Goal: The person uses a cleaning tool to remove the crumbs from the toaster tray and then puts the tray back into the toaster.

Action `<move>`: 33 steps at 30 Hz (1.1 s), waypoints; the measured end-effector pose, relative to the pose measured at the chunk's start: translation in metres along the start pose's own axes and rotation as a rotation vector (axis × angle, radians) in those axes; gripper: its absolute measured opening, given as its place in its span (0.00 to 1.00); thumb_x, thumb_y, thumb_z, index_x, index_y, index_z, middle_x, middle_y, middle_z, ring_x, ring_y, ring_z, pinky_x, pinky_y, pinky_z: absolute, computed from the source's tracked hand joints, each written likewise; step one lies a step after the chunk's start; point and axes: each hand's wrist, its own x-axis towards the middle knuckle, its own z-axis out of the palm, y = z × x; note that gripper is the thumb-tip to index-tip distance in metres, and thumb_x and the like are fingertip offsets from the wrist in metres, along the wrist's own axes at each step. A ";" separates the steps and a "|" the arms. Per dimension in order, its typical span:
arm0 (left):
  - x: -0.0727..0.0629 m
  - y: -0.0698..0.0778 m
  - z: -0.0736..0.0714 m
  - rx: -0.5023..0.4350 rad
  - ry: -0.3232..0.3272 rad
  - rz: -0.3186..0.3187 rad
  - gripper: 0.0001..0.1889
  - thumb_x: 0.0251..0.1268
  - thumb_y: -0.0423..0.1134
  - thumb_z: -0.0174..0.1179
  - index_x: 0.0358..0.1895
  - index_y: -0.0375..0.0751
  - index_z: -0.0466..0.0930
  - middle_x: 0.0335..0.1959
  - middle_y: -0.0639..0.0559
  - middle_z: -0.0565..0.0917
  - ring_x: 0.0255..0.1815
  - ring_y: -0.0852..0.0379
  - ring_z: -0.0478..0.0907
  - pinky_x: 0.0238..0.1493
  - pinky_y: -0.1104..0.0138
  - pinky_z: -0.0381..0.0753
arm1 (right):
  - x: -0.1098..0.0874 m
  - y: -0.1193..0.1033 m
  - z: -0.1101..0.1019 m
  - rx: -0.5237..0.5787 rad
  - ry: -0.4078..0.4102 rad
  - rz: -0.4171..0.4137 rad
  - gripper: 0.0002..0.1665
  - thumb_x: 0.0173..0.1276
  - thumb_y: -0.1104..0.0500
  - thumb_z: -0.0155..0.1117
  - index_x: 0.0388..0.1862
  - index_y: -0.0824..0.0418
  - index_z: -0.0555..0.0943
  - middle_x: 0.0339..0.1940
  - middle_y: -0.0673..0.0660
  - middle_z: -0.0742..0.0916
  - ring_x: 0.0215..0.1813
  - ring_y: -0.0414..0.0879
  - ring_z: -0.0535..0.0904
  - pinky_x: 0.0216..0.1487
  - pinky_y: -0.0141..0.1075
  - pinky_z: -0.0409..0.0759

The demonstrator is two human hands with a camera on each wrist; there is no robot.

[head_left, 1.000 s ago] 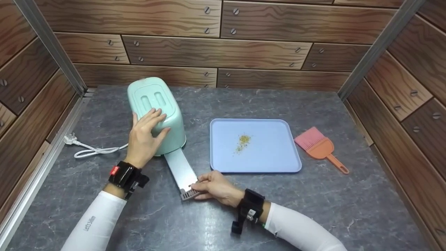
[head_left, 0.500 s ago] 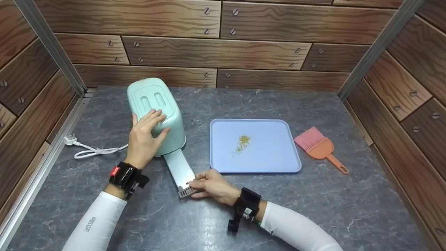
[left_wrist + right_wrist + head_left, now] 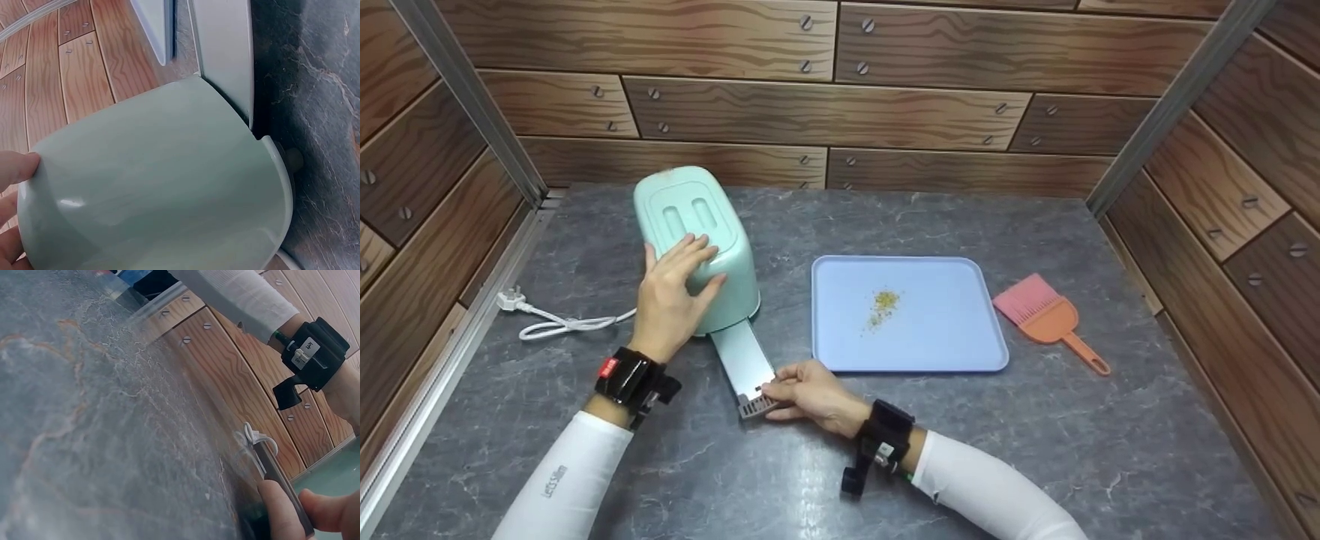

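Observation:
A mint-green toaster (image 3: 737,259) stands at the left of the table, two long recesses in its top. My left hand (image 3: 667,296) rests on it with spread fingers, the thumb toward the right side. From the toaster's near end sticks out a flat metal crumb tray (image 3: 741,360) with a grey slotted end. My right hand (image 3: 821,399) pinches that end between thumb and fingers; the right wrist view shows the fingers (image 3: 278,509) on its dark edge. In the left wrist view the toaster's smooth wall (image 3: 157,169) fills the middle, the crumb tray (image 3: 228,53) emerging beneath it.
A blue serving tray (image 3: 945,337) with a small heap of crumbs (image 3: 885,301) lies right of the toaster. Beside it is an orange brush (image 3: 1054,321) with pink bristles. A white power cord (image 3: 559,325) with plug lies at the left. Wood-patterned walls enclose the table.
My right hand has moved a little away from me and to the left, sliding the crumb tray slightly farther into the toaster. The left hand and the toaster have stayed in place.

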 end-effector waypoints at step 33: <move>0.000 -0.001 0.000 0.019 -0.011 -0.020 0.19 0.62 0.35 0.76 0.56 0.36 0.88 0.64 0.38 0.86 0.70 0.36 0.80 0.82 0.27 0.49 | 0.022 -0.007 0.010 0.050 0.000 -0.042 0.14 0.76 0.69 0.62 0.56 0.76 0.79 0.54 0.70 0.89 0.51 0.53 0.92 0.56 0.41 0.91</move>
